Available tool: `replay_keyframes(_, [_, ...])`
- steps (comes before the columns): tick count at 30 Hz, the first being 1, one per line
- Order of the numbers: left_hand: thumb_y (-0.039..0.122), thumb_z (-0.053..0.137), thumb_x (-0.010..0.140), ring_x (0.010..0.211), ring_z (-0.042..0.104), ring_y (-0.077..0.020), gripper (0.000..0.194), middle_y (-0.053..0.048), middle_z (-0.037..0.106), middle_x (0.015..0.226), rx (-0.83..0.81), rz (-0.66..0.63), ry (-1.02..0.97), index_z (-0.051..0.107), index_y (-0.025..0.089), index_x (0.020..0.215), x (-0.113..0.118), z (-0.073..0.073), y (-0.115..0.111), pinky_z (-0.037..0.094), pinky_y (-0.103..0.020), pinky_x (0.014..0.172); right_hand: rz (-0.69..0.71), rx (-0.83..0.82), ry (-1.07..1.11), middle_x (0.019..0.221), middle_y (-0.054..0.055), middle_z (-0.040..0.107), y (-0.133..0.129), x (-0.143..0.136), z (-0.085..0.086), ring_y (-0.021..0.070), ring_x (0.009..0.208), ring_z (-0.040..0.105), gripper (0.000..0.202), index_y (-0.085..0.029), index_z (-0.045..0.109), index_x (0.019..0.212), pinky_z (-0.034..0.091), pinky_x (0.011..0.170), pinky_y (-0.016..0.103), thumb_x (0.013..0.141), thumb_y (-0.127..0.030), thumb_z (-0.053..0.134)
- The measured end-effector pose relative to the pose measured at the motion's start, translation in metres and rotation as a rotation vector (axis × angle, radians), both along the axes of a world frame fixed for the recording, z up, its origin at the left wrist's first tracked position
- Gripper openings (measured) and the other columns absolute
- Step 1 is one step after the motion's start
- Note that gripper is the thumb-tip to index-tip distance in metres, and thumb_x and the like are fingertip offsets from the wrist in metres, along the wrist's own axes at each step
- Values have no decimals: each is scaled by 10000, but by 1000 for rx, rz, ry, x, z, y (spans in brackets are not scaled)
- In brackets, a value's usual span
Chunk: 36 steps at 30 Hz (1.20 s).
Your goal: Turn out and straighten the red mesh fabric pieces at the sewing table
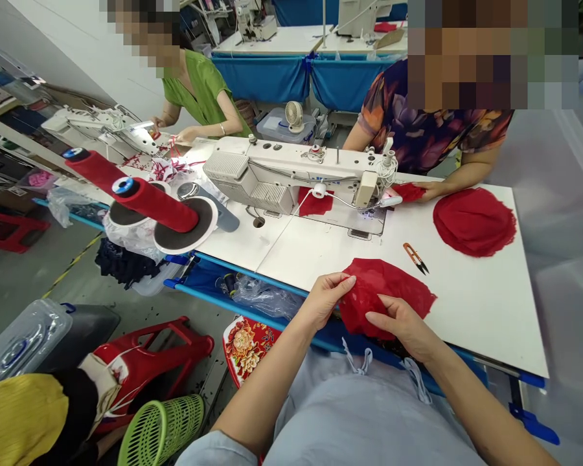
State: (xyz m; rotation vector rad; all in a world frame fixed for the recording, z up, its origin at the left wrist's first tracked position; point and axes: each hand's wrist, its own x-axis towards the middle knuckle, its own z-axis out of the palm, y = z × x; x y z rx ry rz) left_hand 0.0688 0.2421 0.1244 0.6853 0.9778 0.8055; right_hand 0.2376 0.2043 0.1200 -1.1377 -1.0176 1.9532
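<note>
A piece of thin red fabric (379, 285) hangs partly over the front edge of the white sewing table. My left hand (328, 298) pinches its left edge between thumb and fingers. Lower on the cloth, my right hand (405, 323) grips it with thumb and forefinger on top; the other fingers are partly hidden. Just beyond the fabric lies a pair of orange-handled thread snips (414, 257). A rounded stack of red fabric pieces (473, 222) rests on the table farther right.
A white sewing machine (296, 171) stands across the table, where a co-worker's hand (432, 189) holds red cloth. Red thread cones (162, 207) stand at left beside a grey bottle (218, 210). Below are a blue fabric trough (208, 285), a red stool (175, 349) and a green basket (175, 421).
</note>
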Motion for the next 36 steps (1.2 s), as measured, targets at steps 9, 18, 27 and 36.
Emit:
replay_keyframes(9, [583,662,682,507,391,-70,461,24,501,554,57,12,65,546,139,629,2,-2,6,293,-214,508,-108,11,-58,677,1,617,2,-11,-6,174,644,528,303,-183,631,774,443,637,306,731,-481,667])
replay_keyframes(18, [571,711,627,498,383,-74,451,37,479,523,-30,204,-8,543,153,610,13,-11,2,325,-217,527,-26,93,-96,564,-39,428,3,-24,3,116,545,358,352,-196,496,632,327,519,256,756,-497,631])
replay_keyframes(27, [530,788,536,507,397,-70,449,29,529,529,-128,302,-61,574,138,579,16,-37,0,316,-216,544,14,-57,46,533,-61,452,5,-20,-8,76,484,351,369,-175,499,641,287,462,221,705,-473,708])
replay_keyframes(36, [374,806,609,746,635,-138,382,-45,708,810,-291,-36,-347,705,136,890,-26,-18,-5,471,-241,773,-76,-320,321,846,64,725,35,-4,-7,215,811,674,395,-182,696,864,518,739,323,702,-543,689])
